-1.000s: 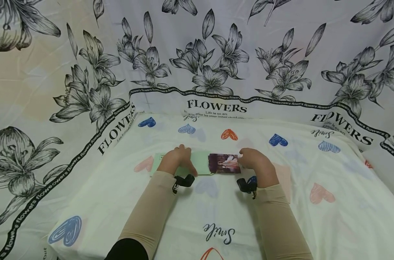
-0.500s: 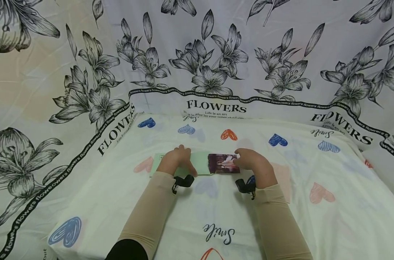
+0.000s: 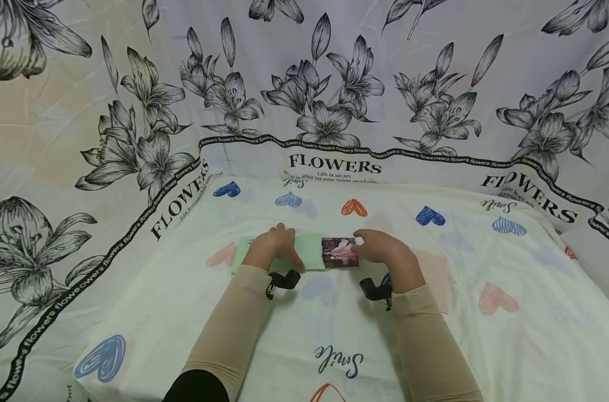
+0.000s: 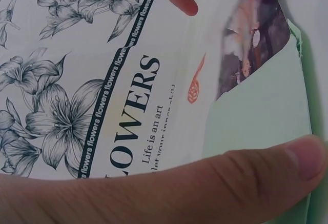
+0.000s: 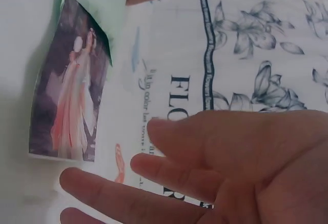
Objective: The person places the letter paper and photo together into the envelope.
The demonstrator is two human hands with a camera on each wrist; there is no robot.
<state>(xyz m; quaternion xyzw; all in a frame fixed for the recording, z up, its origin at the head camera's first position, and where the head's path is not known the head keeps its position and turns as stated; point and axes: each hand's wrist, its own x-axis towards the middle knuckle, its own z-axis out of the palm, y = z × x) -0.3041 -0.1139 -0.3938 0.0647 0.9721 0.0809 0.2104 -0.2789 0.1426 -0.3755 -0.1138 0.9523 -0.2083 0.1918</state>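
Note:
A pale green envelope (image 3: 310,252) lies flat on the bed cover, its open end facing right. From that end sticks out a dark printed photo (image 3: 338,252) of a figure in a flowing pink-and-white dress; its left part is hidden inside. My left hand (image 3: 273,245) spans the envelope and grips it, the thumb (image 4: 307,157) along the near edge. With fingers extended, my right hand (image 3: 388,254) is at the photo's outer end. In the right wrist view the fingertips (image 5: 77,180) are close beside that short edge; contact is hard to tell.
A pale pink sheet of paper (image 3: 435,279) lies partly under my right wrist. The white cover (image 3: 284,346) has printed hearts and "Smile" lettering. Behind it hangs a flower-printed cloth (image 3: 329,84). Small black devices sit at both wrists.
My right hand has moved left, and the photo has slid further into the envelope, so less of it shows. My left hand and the envelope have stayed in place.

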